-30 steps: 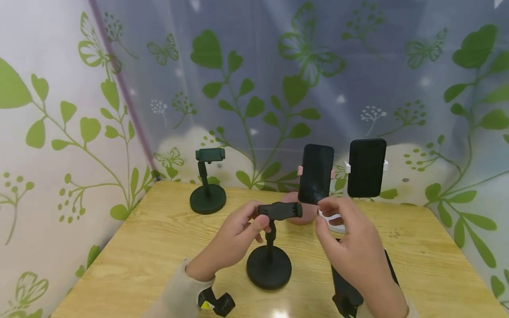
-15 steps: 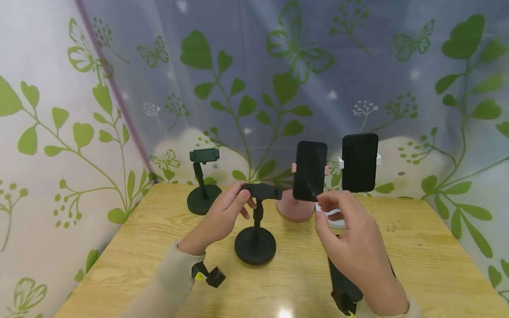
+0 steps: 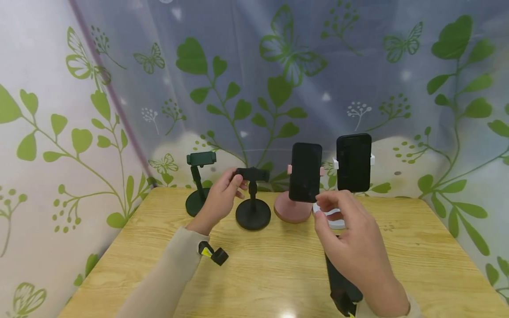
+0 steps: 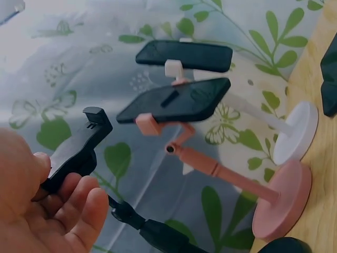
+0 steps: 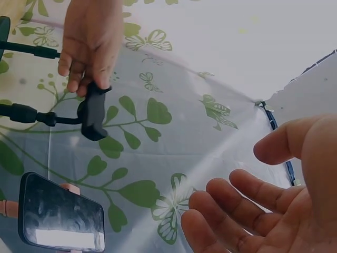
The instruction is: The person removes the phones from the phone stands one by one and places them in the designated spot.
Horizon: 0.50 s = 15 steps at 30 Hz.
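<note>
The left hand (image 3: 222, 194) holds the black phone stand (image 3: 253, 215) by the left end of its clamp, the thumb on the near face and the fingers behind and below. The clamp thus lies between thumb and fingers, its other end projecting to the right beyond the hand, while the stem and round base extend beneath, to the right of the fingers. Whether the base rests on the tabletop (image 3: 246, 278) cannot be told. The right hand (image 3: 354, 240) holds nothing; its fingers are loosely bent and its thumb stands apart from them, well to the right of the black phone stand and nearer the viewer. Below the right hand, and partly hidden by it, a dark flat object (image 3: 335, 271) lies on the tabletop.

Farther out, the dark green stand (image 3: 193, 204) stands to the left, its base partly covered by the left hand. To the right of the black phone stand is the pink stand (image 3: 287, 213), bearing a phone (image 3: 305, 172); beside it the white stand (image 3: 338, 224) bears a second phone (image 3: 354, 162). A backdrop (image 3: 222, 115) printed with green leaves and butterflies rises behind.
</note>
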Each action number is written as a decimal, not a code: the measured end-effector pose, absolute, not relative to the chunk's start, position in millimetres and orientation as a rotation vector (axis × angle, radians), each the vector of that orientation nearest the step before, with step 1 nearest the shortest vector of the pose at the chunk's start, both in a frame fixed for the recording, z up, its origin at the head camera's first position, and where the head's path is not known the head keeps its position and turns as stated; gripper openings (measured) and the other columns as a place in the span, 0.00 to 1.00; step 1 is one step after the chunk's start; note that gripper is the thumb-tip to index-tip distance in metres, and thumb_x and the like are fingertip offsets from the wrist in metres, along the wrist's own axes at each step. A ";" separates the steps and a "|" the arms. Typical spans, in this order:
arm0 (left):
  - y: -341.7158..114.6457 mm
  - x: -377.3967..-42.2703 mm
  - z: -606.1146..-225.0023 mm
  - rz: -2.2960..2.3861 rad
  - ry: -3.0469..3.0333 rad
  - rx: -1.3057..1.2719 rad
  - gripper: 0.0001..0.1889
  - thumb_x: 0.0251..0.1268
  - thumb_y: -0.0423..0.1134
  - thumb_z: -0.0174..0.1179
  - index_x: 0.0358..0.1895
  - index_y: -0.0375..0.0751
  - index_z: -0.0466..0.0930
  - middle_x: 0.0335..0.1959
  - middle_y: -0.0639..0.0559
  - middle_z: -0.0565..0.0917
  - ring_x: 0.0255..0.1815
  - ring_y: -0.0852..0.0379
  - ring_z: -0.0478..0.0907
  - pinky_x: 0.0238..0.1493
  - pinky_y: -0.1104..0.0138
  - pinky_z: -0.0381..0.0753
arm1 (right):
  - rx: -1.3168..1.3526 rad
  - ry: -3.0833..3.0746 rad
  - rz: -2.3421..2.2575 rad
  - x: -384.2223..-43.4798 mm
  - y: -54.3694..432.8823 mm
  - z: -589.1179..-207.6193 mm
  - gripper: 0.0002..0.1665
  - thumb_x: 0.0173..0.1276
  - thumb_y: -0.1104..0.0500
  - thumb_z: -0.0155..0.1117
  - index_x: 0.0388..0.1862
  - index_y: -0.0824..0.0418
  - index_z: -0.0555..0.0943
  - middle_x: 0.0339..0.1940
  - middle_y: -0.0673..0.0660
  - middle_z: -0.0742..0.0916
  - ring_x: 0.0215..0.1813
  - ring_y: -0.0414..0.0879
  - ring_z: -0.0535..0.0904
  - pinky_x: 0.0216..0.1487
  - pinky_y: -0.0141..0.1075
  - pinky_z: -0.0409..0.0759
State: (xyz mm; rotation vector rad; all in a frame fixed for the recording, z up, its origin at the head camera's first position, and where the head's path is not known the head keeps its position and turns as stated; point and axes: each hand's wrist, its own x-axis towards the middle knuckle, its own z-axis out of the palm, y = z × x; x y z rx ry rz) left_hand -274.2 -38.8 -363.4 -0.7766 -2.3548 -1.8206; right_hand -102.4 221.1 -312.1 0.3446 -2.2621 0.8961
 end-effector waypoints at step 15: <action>-38.8 -301.7 -371.0 -1.935 -2.311 -0.620 0.19 0.87 0.46 0.42 0.62 0.35 0.70 0.52 0.39 0.76 0.51 0.49 0.78 0.50 0.57 0.83 | 0.350 -2.293 0.902 -102.2 219.3 -310.9 0.14 0.71 0.66 0.66 0.53 0.57 0.81 0.47 0.48 0.85 0.43 0.39 0.82 0.46 0.26 0.80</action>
